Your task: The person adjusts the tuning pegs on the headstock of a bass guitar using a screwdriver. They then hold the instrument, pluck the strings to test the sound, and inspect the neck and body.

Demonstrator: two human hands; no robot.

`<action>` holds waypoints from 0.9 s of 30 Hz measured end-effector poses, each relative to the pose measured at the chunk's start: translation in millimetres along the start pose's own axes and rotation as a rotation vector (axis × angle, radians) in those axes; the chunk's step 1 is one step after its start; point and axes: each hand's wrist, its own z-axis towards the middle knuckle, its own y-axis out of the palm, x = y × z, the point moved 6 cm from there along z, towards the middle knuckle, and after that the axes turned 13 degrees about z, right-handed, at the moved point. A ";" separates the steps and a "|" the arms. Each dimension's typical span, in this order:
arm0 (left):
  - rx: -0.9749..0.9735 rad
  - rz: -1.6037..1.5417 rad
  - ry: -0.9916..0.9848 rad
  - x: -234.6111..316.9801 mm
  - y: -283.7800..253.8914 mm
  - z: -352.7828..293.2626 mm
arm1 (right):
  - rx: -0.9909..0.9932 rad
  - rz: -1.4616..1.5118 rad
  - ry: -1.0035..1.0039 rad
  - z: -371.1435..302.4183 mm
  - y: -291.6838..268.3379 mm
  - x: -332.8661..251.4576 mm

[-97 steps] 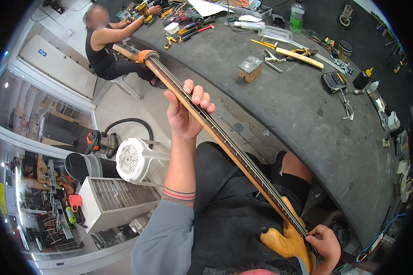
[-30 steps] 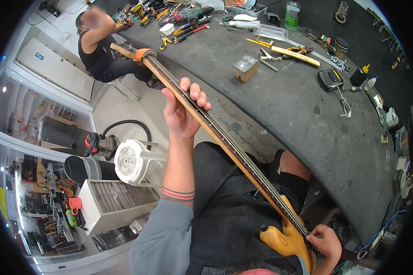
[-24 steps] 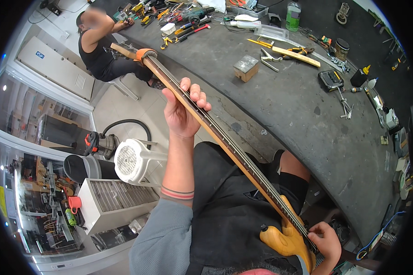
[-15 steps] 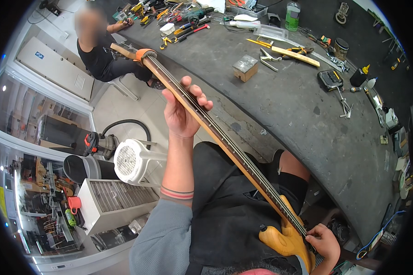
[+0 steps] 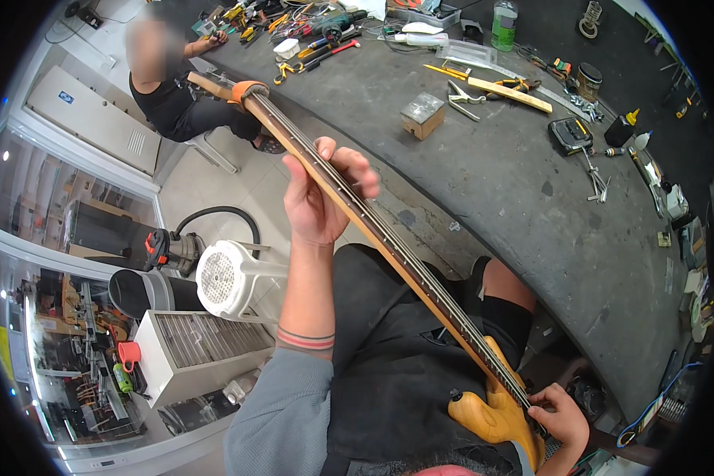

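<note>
A bass guitar (image 5: 397, 264) lies diagonally across my lap, with a pale wooden body (image 5: 490, 414) at lower right and its headstock at upper left. The neck rests in my left hand (image 5: 319, 202), thumb along the near edge. One fingertip bends over the strings; the other fingers are lifted past the far edge and slightly blurred. My right hand (image 5: 561, 414) is at the strings over the body, thumb and fingers bent inward against them; part of the fingertips is hidden. An orange band (image 5: 250, 91) wraps the neck close to the headstock.
A dark workbench (image 5: 516, 206) curves along the right, bearing a small block (image 5: 423, 116), a yellow-ended wooden strip (image 5: 509, 94), pliers and several other tools. Another person (image 5: 163, 95) sits beyond the headstock. A white stool (image 5: 224, 279) and a vacuum cleaner (image 5: 174, 247) stand at left.
My left hand's outer fingers have lifted and shifted slightly right, away from the strings. My right hand and the bass guitar are nearly unchanged.
</note>
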 end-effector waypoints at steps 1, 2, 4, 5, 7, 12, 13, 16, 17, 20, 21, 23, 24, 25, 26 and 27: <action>0.090 0.064 0.007 0.7 7.0 -0.1 | -0.015 -0.047 -0.002 0.3 -0.8 -1.0; 0.176 0.130 0.012 1.6 11.8 1.0 | -0.013 -0.053 0.007 0.7 -0.9 -0.5; 0.169 0.163 0.001 1.9 12.4 1.3 | -0.008 -0.066 0.025 1.0 -1.2 0.9; 0.108 0.138 -0.013 2.8 7.0 0.2 | -0.008 -0.076 0.021 1.2 -1.2 0.9; 0.041 0.111 -0.035 5.1 5.4 -1.1 | -0.006 -0.095 0.015 1.5 -1.0 0.7; 0.155 0.189 -0.045 8.2 2.4 -1.9 | 0.024 -0.079 0.042 -1.3 -0.2 -5.5; 0.216 0.233 -0.025 9.8 2.3 -1.8 | 0.027 -0.080 0.053 -1.7 0.2 -6.6; 0.321 0.281 0.011 10.1 7.4 -0.1 | 0.049 -0.131 0.002 -2.9 0.7 -10.6; 0.304 0.242 0.008 9.3 10.2 0.5 | 0.049 -0.147 0.002 -2.8 0.5 -10.1; 0.163 0.049 0.027 5.4 6.1 -1.8 | 0.052 -0.194 0.019 -3.0 0.6 -11.1; 0.101 -0.027 0.038 4.2 3.9 -2.6 | 0.055 -0.212 0.035 -3.1 0.0 -13.3; 0.067 -0.061 0.069 2.8 1.2 -1.6 | 0.065 -0.234 0.044 -3.8 -1.2 -13.1; 0.050 -0.077 0.084 2.5 1.3 -1.4 | 0.068 -0.235 0.034 -3.5 -2.2 -9.0; 0.083 -0.070 0.089 2.7 6.8 -0.1 | 0.071 -0.236 0.022 -2.9 -1.9 -5.9; 0.062 -0.085 0.090 1.9 6.7 0.4 | 0.079 -0.192 0.010 -3.0 -1.3 -3.8; 0.041 -0.100 0.091 1.0 5.2 0.8 | 0.088 -0.148 -0.002 -3.2 -0.6 -2.0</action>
